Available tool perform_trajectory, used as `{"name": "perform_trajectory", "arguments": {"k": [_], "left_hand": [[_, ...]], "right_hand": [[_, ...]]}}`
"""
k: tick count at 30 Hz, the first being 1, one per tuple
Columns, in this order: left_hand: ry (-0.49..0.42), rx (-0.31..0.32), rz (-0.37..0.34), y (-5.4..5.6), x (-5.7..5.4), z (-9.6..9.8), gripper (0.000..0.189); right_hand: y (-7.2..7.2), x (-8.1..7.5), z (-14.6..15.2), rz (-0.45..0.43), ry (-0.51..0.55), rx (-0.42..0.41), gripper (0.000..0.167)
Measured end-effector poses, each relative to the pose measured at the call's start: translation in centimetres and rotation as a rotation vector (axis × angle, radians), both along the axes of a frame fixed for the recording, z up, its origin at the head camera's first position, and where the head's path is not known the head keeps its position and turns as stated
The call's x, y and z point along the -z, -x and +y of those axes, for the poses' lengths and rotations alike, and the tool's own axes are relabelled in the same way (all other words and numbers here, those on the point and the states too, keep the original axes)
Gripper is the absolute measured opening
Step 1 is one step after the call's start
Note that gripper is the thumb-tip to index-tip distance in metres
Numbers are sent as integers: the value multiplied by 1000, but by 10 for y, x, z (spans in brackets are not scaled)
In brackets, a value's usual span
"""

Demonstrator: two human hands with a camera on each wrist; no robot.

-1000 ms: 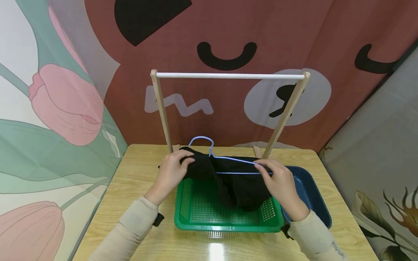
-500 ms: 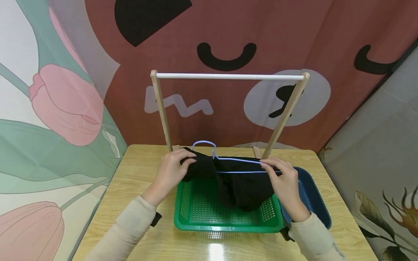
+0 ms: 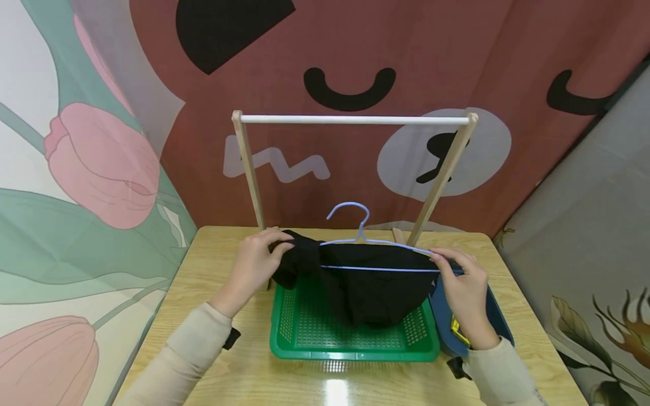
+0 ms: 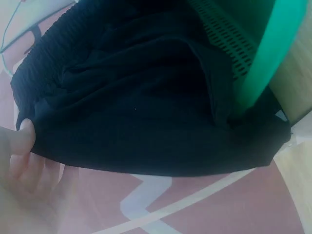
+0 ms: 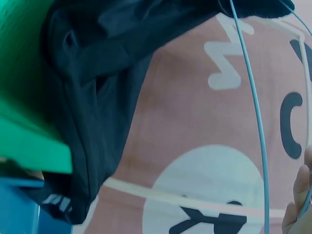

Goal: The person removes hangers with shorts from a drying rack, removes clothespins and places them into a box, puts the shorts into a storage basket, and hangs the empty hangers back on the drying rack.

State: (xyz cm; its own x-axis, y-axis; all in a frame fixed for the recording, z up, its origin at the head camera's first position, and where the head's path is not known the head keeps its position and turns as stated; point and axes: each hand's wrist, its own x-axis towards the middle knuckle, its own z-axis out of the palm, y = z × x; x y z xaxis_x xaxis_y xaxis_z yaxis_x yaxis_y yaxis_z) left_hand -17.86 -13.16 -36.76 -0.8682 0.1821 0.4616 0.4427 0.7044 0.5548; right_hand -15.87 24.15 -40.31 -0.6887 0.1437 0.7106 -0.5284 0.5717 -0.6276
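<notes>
A light-blue clothes hanger [image 3: 378, 269] with its hook upright stands over the green basket [image 3: 355, 355]. My right hand [image 3: 464, 287] pinches its right end. Black shorts [image 3: 365, 299] hang from the hanger's left part down into the basket; the left wrist view shows their gathered elastic waistband [image 4: 53, 58]. With thumb and fingers my left hand [image 3: 251, 262] pinches the left edge of the shorts. The hanger's left end is hidden in the cloth. In the right wrist view, the hanger's bar [image 5: 253, 107] runs apart from the cloth toward the right hand [image 5: 302, 200].
Behind the basket stands a wooden rack with a white rail [image 3: 355, 119]. A dark-blue tray [image 3: 500, 321] beside the basket, partly behind my right hand, holds a yellow item [image 3: 459, 331]. The wooden table [image 3: 203, 282] ends at a printed curtain.
My right hand and the hanger have moved right, and the hook has risen and turned. My left hand has shifted slightly left with the shorts' edge. The yellow item has come into view.
</notes>
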Motion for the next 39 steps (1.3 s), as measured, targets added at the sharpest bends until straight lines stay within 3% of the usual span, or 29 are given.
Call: {"name": "perform_trajectory", "arguments": {"k": [10,18,26,35,39], "left_hand": [[25,-16,-70,5,10,-7,16],[45,-11,-194,8,24,-2,17],[23,-8,-270,9,47,5,15],[42,23,-306,8,75,13,12],[47,44,-346,3,82,16,12]], "right_hand": [[-1,-3,36,121,11,87,19],[-13,-17,45,196,8,142,14],[-14,-8,77,225,-26,205,12],[-19,-2,90,262,-5,224,5],[-20,0,91,255,7,237,6]]}}
